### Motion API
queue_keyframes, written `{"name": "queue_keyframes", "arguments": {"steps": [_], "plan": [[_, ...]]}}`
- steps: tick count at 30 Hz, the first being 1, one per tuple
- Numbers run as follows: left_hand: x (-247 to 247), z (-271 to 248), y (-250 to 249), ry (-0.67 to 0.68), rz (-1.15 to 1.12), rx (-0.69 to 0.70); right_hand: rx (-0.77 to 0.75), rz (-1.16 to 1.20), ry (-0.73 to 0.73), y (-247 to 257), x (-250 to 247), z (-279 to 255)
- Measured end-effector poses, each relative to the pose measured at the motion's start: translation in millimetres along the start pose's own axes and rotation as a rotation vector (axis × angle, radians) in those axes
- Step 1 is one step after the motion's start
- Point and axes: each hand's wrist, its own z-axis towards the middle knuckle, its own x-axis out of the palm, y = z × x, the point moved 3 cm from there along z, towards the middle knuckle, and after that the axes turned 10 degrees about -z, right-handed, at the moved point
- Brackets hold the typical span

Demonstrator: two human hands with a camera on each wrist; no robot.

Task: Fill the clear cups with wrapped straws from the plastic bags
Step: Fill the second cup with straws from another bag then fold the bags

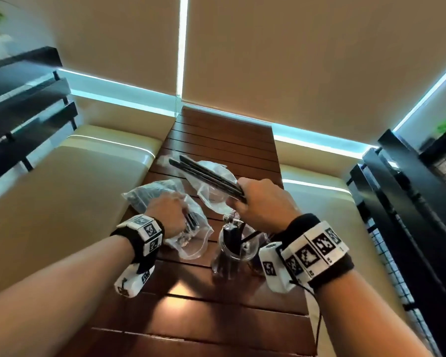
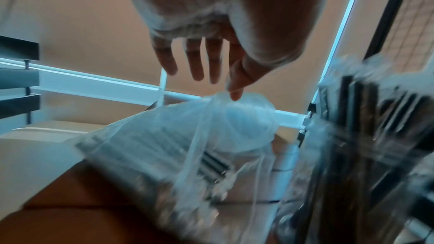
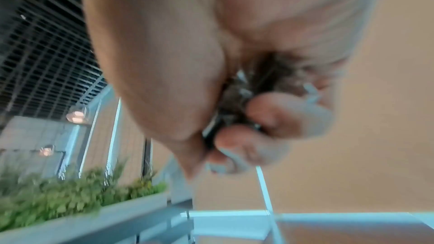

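My right hand [image 1: 263,202] grips a bundle of black wrapped straws [image 1: 206,177] that points away to the left, above the table. In the right wrist view its fingers [image 3: 277,116] curl round the dark straws [image 3: 234,116]. Just below that hand stands a clear cup [image 1: 233,249] with several black straws in it. My left hand [image 1: 169,210] reaches down onto a clear plastic bag [image 1: 150,197] of straws; its fingers [image 2: 195,64] hang straight and the thumb tip touches the bag [image 2: 199,136]. A second, flatter bag [image 1: 214,194] lies under the held bundle.
Everything sits on a narrow dark slatted wooden table [image 1: 216,318]. Cream cushioned benches [image 1: 62,202] flank it on both sides. Black railings [image 1: 410,215] stand at the far left and right, with closed tan blinds behind the table.
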Motion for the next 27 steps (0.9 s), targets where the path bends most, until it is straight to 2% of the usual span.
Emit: {"name": "queue_keyframes", "arguments": {"steps": [1, 3, 6, 8, 11, 13, 16, 19, 21, 22, 25, 27], "plan": [[-6.9, -1.9, -10.6, -0.047, -0.063, 0.035, 0.009, 0.041, -0.054, 0.9, 7.6, 2.2], [-24.7, -7.7, -34.5, -0.1, -0.373, 0.091, 0.025, 0.084, -0.145, 5.4, 28.3, 6.1], [-52.9, -18.4, -64.1, 0.012, -1.099, 0.097, 0.037, 0.161, -0.218, 14.3, 56.4, 9.6], [-64.4, -21.4, -73.2, 0.019, -1.548, 0.048, 0.04, 0.244, -0.274, 21.0, 66.2, 11.1], [-75.4, -19.1, -79.4, -0.157, -1.834, -0.071, -0.007, 0.306, -0.312, 31.4, 80.1, 13.9], [-79.1, -16.6, -83.6, -0.259, -1.876, -0.071, -0.071, 0.302, -0.325, 31.7, 84.6, 14.2], [-78.9, -16.2, -88.9, -0.301, -1.706, 0.0, -0.165, 0.366, -0.378, 18.5, 73.0, 12.1], [-68.8, -14.1, -97.9, -0.27, -1.591, 0.065, -0.122, 0.641, -0.59, -3.5, 39.4, 5.8], [-57.0, -11.5, -107.5, -0.22, -1.542, 0.111, -0.08, 0.696, -0.739, -11.7, 13.1, 2.1], [-50.8, -10.4, -113.7, -0.207, -1.519, 0.129, -0.081, 0.685, -0.765, -12.6, 2.7, 1.5], [-35.6, -4.8, -129.3, -0.179, -1.369, 0.17, -0.132, 0.534, -0.659, -9.1, -9.1, 3.2], [-29.9, -1.1, -137.5, -0.15, -1.294, 0.218, -0.109, 0.422, -0.593, -12.8, -2.0, 4.7]]}}
